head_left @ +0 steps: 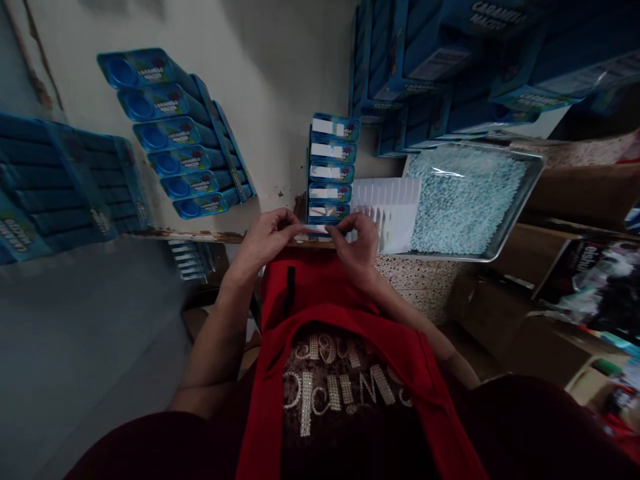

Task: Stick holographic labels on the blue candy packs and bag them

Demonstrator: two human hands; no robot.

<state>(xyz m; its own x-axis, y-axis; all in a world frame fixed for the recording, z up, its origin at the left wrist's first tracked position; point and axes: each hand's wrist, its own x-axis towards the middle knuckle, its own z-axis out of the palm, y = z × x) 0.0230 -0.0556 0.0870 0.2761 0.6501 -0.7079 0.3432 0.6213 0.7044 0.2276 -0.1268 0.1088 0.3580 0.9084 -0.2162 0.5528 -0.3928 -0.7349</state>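
Observation:
A row of small blue candy boxes (331,174) lies at the table edge in front of me, most of them with a white label across the printed end. Over the nearest box, my left hand (265,239) and my right hand (359,245) pinch opposite ends of a white label strip (315,229). Both hands have thumb and forefinger closed, and the fingers partly cover that box. Just right of the row lie white label sheets (400,223), partly peeled, beside my right hand.
A metal tray (534,175) of pale blue candies stands on the right. Blue boxes marked Caramelo (173,133) are lined up at the left, with more stacks (65,183) beyond. Larger stacked packs (440,60) fill the back right. Cardboard boxes (500,320) sit below right.

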